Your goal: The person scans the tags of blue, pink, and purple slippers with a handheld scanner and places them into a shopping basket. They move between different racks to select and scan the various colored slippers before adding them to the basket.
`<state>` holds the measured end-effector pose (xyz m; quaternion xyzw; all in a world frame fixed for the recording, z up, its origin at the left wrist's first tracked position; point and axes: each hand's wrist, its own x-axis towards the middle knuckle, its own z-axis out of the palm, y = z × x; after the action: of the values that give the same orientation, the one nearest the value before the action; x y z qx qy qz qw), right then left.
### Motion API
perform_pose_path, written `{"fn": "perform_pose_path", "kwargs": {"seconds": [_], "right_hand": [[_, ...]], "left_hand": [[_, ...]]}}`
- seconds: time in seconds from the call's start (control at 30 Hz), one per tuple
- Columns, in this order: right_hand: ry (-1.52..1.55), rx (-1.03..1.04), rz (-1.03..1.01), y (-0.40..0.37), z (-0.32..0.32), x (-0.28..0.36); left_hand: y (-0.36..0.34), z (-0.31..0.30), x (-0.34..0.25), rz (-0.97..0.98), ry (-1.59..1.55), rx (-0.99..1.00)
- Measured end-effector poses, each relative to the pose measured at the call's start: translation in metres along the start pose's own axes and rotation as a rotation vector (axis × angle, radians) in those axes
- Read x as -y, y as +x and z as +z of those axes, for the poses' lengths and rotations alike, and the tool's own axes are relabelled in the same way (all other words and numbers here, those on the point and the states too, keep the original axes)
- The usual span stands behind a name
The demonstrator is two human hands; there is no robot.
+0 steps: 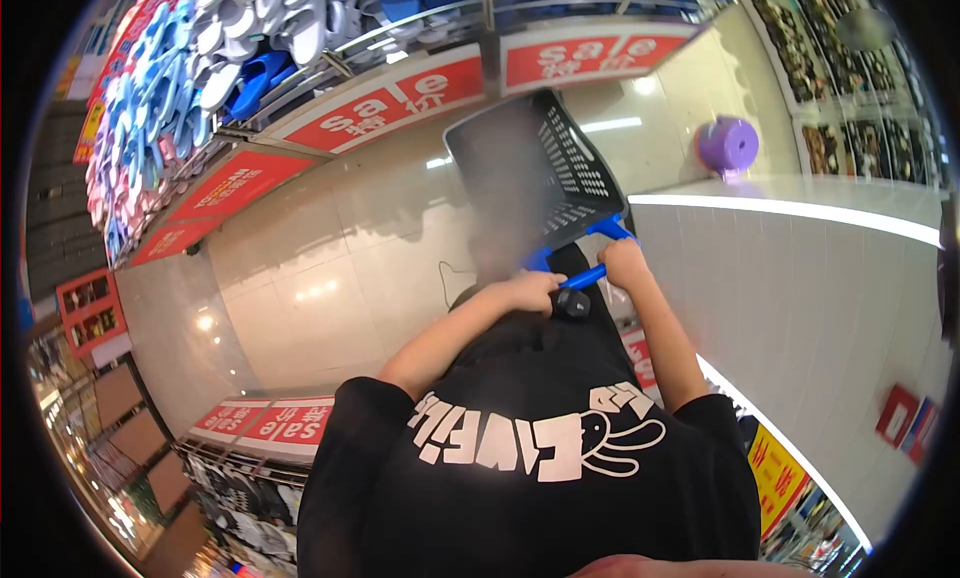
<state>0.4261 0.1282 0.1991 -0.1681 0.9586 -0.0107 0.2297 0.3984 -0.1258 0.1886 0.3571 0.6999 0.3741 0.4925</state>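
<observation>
In the head view, a dark grey plastic shopping basket cart (590, 168) with slotted sides stands in front of me. Its blue handle (583, 278) runs between my hands. My left hand (535, 291) is closed around the handle's left part. Over on the right, my right hand (626, 263) grips the blue bar where it meets the frame. Just below my left hand is a round black piece (570, 304), whose kind I cannot make out. A hazy smear hides the left part of the basket, so its contents cannot be told.
Racks of slippers (150, 88) line the upper left, above red sale signs (400, 100). A purple round stool (733, 145) stands on the tiled floor at the right. Beside my right arm is a large grey panel with a bright edge (780, 206). Shelves of goods (840, 78) fill the upper right.
</observation>
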Motion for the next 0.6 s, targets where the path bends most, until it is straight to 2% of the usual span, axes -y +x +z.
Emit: {"fn": "perform_pose_path", "kwargs": {"seconds": [0.03,0.07,0.13,0.2,0.23,0.33,0.4,0.47,0.53,0.6], "right_hand": [[-0.026,0.026,-0.039,0.01,0.0,-0.007],[-0.054,0.05,-0.082,0.022,-0.001,-0.016],[-0.109,0.159,-0.12,0.041,-0.019,-0.028],[-0.103,0.147,-0.204,0.061,-0.029,-0.041],[-0.088,0.152,-0.253,0.068,-0.031,-0.045],[-0.122,0.135,-0.4,0.1,-0.045,-0.063],[-0.148,0.139,-0.47,0.113,-0.05,-0.076],[-0.251,0.247,-0.547,0.128,-0.057,-0.085],[-0.31,0.28,-0.613,0.14,-0.066,-0.093],[-0.323,0.181,-0.674,0.154,-0.077,-0.098]], "left_hand": [[-0.004,-0.02,-0.024,-0.134,-0.041,0.056],[-0.002,-0.028,-0.032,-0.171,-0.088,0.044],[0.004,-0.032,-0.029,-0.118,-0.032,-0.044],[0.009,-0.034,-0.03,-0.156,-0.159,-0.124],[0.015,-0.031,-0.031,-0.221,-0.115,-0.168],[0.023,-0.019,-0.044,-0.159,-0.215,-0.402],[0.056,0.008,-0.033,-0.169,-0.058,-0.532],[0.079,0.016,-0.054,-0.324,0.0,-0.566],[0.093,0.014,-0.087,-0.478,-0.151,-0.724],[0.098,0.011,-0.096,-0.463,-0.081,-0.759]]}}
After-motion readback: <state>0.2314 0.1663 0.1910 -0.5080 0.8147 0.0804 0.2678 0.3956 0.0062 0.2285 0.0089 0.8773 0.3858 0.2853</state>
